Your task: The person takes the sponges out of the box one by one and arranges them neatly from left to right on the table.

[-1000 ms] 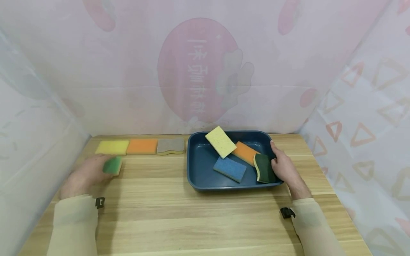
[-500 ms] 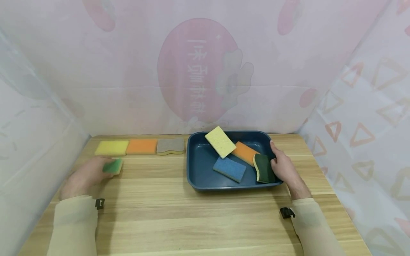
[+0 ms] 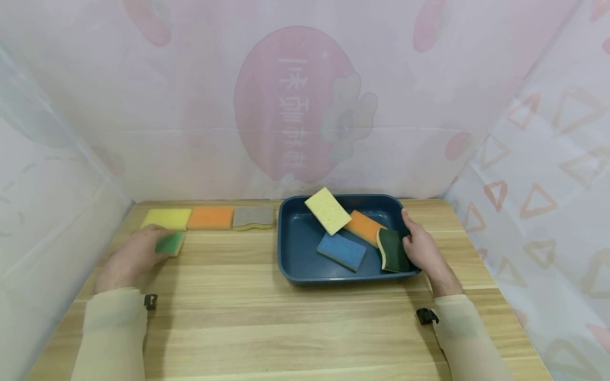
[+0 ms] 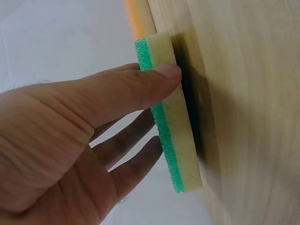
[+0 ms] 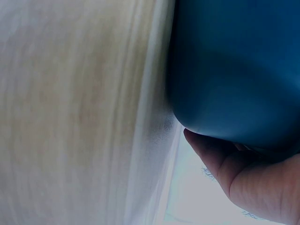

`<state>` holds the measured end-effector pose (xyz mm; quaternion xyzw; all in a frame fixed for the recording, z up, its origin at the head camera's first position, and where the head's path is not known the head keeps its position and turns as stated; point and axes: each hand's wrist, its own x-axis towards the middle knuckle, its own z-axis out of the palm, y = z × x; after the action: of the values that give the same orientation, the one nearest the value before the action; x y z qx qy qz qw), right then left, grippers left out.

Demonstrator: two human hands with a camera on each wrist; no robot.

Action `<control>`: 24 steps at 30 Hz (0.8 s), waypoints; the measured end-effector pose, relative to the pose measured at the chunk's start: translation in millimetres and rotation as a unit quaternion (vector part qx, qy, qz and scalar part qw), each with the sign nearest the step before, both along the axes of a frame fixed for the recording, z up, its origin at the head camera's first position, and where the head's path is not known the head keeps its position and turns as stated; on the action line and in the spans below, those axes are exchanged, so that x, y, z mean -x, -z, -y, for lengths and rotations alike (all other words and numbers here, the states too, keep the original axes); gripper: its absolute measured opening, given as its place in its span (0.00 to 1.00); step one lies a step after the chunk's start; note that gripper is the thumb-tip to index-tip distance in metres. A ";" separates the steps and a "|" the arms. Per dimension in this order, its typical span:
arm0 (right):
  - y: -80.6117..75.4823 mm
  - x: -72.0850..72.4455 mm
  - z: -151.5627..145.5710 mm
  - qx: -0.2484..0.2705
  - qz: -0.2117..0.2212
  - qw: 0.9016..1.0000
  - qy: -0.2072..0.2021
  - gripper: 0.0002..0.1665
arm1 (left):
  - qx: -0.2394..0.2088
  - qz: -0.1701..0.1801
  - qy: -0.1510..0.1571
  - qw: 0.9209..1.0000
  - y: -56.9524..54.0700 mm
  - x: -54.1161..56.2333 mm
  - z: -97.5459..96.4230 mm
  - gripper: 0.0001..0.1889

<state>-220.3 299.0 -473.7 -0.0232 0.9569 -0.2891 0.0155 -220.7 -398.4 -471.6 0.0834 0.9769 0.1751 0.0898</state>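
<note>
My left hand [image 3: 132, 255] pinches a green-and-cream scouring sponge [image 3: 170, 244] by its edges, just in front of a yellow sponge [image 3: 167, 218]. In the left wrist view the thumb lies across the sponge's side, and the sponge's cream face is close to the wooden table, with a dark shadow under it. At the right, my right hand [image 3: 423, 248] grips the right rim of a dark blue tub [image 3: 297, 264]. The right wrist view shows fingers against the tub's outer wall; the rest of that hand is hidden.
An orange sponge [image 3: 211, 218] and a grey wavy sponge [image 3: 253, 217] continue the back row beside the yellow one. Inside the tub lie a pale yellow sponge [image 3: 328, 210], an orange sponge [image 3: 365, 228], a blue sponge [image 3: 341, 252] and a dark green sponge [image 3: 393, 251].
The left hand dipped a little toward me, then moved slightly back and to the right with the green sponge. The right hand and the tub have stayed put.
</note>
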 end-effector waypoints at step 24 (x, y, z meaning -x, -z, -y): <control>0.3 0.7 0.8 -0.004 -0.001 1.000 0.001 0.48 | -0.004 -0.050 0.034 0.998 -17.0 11.6 -67.3 0.33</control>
<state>-221.0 298.2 -474.1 -0.0222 0.9581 -0.2854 0.0140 -232.3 -331.1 -454.6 0.1253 0.9761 0.1716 0.0460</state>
